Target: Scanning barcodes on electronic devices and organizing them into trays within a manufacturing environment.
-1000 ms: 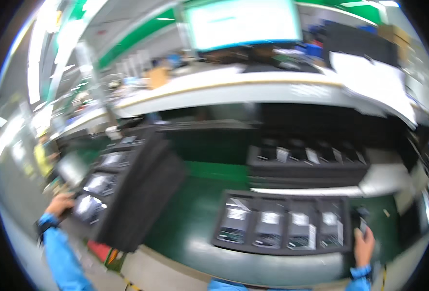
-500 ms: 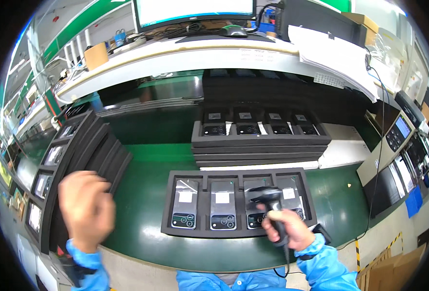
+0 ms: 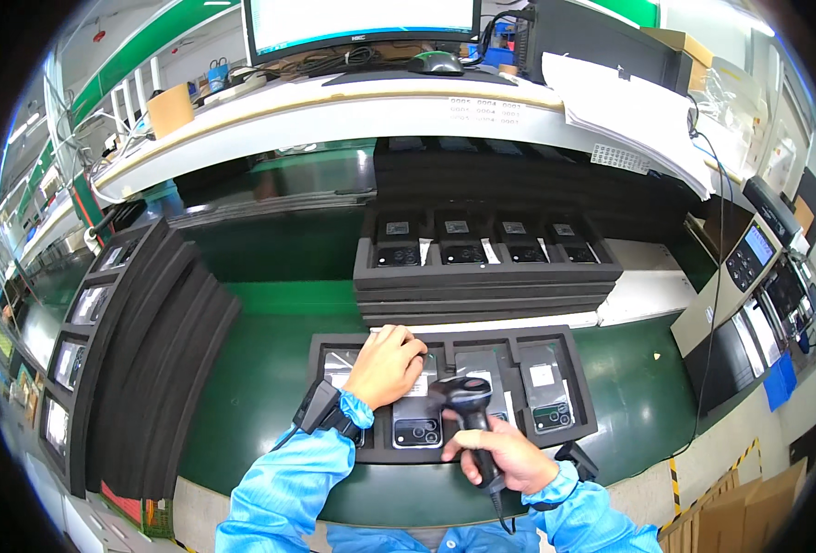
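Head view. Left hand [image 3: 385,367] lies palm-down on the near foam tray [image 3: 585,387], its fingers [image 3: 406,339] loosely curled and spread over the second phone from the left; it presses or steadies rather than grips, and nothing is closed inside it. A black wrist strap [image 3: 320,408] with a cord sits on that forearm, probably grounding.

Right hand [image 3: 500,453] is wrapped tight around the grip of a black handheld scanner [image 3: 468,405]. Scanner head points forward and down at the tray's middle pockets, just above the phones [image 3: 417,431] that lie back-up in a row. Holding the tray flat with one hand while aiming with the other fits a label-reading posture; this is a judgement.

Tray sits on the green worktop [image 3: 260,387] close to the body, within easy reach of both arms.

Around: behind it, a stack of the same black trays [image 3: 486,290], top one carrying four more phones. To the left, a leaning row of trays [image 3: 141,359] on edge. Upper shelf holds a monitor [image 3: 362,23], a mouse [image 3: 436,63] and a sheaf of papers [image 3: 629,106]. Right edge: a grey device with keypad [image 3: 749,263].

In the way: the left hand covers much of one phone's back, and the scanner hides part of the third.
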Available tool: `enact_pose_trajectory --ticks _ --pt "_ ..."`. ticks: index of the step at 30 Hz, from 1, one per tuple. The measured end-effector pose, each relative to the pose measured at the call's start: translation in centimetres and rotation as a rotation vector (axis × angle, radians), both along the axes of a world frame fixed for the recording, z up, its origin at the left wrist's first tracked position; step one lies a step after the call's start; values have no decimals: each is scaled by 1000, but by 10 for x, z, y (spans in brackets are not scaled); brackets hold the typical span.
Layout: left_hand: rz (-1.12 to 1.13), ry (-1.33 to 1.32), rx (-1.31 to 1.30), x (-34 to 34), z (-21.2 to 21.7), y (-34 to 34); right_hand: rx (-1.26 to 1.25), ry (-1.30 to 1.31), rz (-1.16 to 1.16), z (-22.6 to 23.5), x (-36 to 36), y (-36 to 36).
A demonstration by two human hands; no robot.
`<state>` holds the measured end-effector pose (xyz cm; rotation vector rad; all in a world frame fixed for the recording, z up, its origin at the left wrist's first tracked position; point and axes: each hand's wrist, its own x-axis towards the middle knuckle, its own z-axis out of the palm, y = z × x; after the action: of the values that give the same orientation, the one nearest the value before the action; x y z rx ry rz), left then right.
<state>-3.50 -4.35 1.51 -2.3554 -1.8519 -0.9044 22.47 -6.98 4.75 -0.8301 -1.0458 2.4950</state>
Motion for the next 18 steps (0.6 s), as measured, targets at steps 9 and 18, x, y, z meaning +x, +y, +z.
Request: enact_pose_trajectory --ticks 9,18 --pt "-30 44 -26 4 -4 22 127 -63 48 -2 -10 7" --pt "29 156 -210 17 -19 0 563 -583 -725 -4 152 56"
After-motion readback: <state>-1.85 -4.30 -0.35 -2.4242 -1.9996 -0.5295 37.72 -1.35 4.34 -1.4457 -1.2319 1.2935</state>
